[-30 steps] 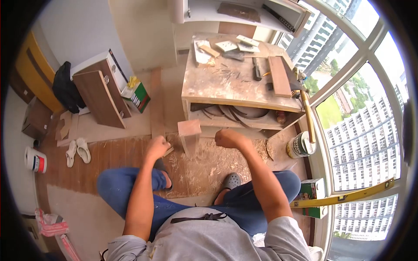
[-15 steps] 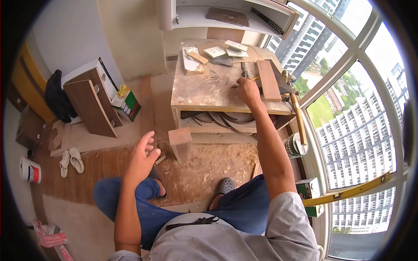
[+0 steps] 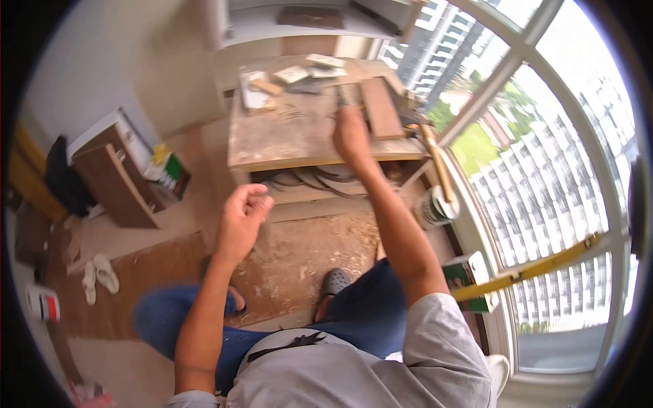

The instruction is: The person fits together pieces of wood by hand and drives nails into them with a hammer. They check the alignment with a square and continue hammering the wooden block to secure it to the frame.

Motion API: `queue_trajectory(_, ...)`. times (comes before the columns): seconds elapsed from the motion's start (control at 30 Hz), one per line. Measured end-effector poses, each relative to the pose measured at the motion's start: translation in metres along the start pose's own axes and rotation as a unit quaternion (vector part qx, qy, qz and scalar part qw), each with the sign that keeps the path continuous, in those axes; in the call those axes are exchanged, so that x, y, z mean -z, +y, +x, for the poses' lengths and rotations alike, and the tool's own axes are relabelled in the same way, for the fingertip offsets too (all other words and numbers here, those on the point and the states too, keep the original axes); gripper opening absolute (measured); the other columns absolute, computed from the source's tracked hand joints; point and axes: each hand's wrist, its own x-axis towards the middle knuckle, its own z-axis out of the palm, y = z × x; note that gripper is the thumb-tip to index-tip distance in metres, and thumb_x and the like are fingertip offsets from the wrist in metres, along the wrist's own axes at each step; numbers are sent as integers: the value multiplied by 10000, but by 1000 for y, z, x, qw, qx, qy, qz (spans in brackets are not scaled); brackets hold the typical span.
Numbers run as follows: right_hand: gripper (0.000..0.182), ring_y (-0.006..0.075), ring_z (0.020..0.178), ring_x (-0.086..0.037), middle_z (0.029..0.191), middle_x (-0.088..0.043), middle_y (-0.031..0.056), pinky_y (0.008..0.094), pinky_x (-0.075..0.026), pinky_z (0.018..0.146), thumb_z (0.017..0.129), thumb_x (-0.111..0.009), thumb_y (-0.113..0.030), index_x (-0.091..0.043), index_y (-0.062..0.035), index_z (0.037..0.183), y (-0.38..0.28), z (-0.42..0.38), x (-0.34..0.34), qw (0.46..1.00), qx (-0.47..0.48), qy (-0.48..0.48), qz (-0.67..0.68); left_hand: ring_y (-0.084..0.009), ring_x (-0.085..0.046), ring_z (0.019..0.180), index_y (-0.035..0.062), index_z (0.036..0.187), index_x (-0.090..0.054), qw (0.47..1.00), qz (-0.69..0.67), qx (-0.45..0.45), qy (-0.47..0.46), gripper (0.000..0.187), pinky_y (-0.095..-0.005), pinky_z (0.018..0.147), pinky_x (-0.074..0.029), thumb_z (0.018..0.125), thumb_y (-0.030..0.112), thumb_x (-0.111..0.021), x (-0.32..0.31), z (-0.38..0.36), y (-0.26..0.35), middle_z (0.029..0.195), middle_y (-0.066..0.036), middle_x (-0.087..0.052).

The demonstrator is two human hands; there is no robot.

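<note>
Room: a small work corner with tall windows (image 3: pixel 544 170) on the right, a wood floor (image 3: pixel 299 251) thick with shavings, and a low bench (image 3: pixel 292 136) far in front of me.
Bench top: dusty, with offcuts and pale plates (image 3: pixel 292 73) at its far edge, a brown board (image 3: pixel 381 107) at far right, loose nails in the middle.
Right hand (image 3: pixel 351 132): stretched out over the bench, curled shut beside the board, on a thin dark tool (image 3: pixel 340 98) whose tip pokes out past my knuckles; the blur keeps me from naming the tool.
Left hand (image 3: pixel 241 217): in the air near the bench's front edge, fingers loosely bent, gripping nothing.
Progress: I judge I'm at the fetching stage; the shavings suggest much cutting is done, but nothing is being cut or joined right now.
Edges: the bench's near edge runs under my right forearm; the open shelf (image 3: pixel 320 180) below it holds curved strips.
Open room: bare floor between my knees and the bench; tight on the right, where a paint can (image 3: pixel 435 207), a green box (image 3: pixel 469 275) and a yellow level (image 3: pixel 537 268) crowd the window.
Left side: cabinet panels (image 3: pixel 112 180) and sandals (image 3: pixel 95 275), well apart from my hands.
</note>
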Motion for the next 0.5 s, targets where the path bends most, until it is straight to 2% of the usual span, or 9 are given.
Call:
queue_trajectory(0.07,126,525,876,-631,887,-655,310,561,-503,759,990,-549,-70,-613,29,945,-51,-3,33,980,-106,-118,115,-55,-543,747,19,1234,-644,997,-67,22,28,330,-221,649,-462,1028,267,-716,-29,20,17,918,19,-616)
queue_trajectory(0.13,121,522,933,-649,939,-671,321,534,-520,787,986,-587,-75,-620,40,977,-99,-22,66,949,-142,-189,210,-44,-538,713,53,1227,-644,988,-147,20,37,294,-219,663,-452,1051,286,-677,-52,37,19,961,23,-646)
queue_trajectory(0.2,107,517,947,-666,959,-681,322,525,-535,802,972,-623,-63,-622,40,998,-132,-38,100,939,-127,-180,264,-47,-560,755,47,1171,-666,983,-179,12,33,266,-228,680,-455,1044,280,-688,-73,45,19,949,13,-664)
queue_trajectory(0.27,67,492,913,-694,942,-688,303,496,-553,758,957,-605,-11,-618,37,1002,-136,-48,119,945,-143,-151,253,-58,-559,704,31,1095,-705,980,-195,-40,21,189,-236,614,-465,1018,204,-702,-90,45,11,856,19,-667)
queue_trajectory(0.33,71,442,911,-719,939,-701,272,463,-554,748,963,-621,-17,-635,25,1019,-124,-61,123,943,-167,-167,236,-58,-565,681,49,1008,-714,984,-155,-86,35,121,-243,609,-475,1014,167,-689,-102,45,-3,812,20,-677)
queue_trajectory(0.4,132,328,884,-749,931,-725,223,409,-558,743,973,-696,-79,-700,-4,1082,-119,-60,138,911,-225,-252,236,-85,-609,736,32,1037,-683,991,-106,-85,-15,123,-263,673,-510,1025,154,-665,-93,38,1,864,-22,-687)
queue_trajectory(0.43,107,140,757,-668,845,-714,78,318,-550,699,983,-690,-62,-713,-6,1072,-106,-56,150,955,-99,-217,177,-91,-619,738,32,1019,-675,986,-147,-82,2,117,-268,669,-523,1029,147,-655,-82,37,4,859,-27,-686)
queue_trajectory(0.47,105,137,761,-656,849,-712,70,308,-544,720,991,-695,-84,-731,-32,1074,-81,-48,166,964,-98,-211,126,-97,-630,739,31,1000,-667,978,-191,-82,13,116,-273,665,-535,1033,140,-644,-74,37,8,854,-32,-685)
queue_trajectory(0.5,134,154,796,-660,860,-710,67,309,-544,761,1003,-682,-125,-743,-52,1098,-45,-42,176,984,-105,-142,6,-103,-643,749,33,983,-653,984,-162,-74,26,123,-269,675,-548,1042,138,-630,-46,39,13,838,-33,-674)
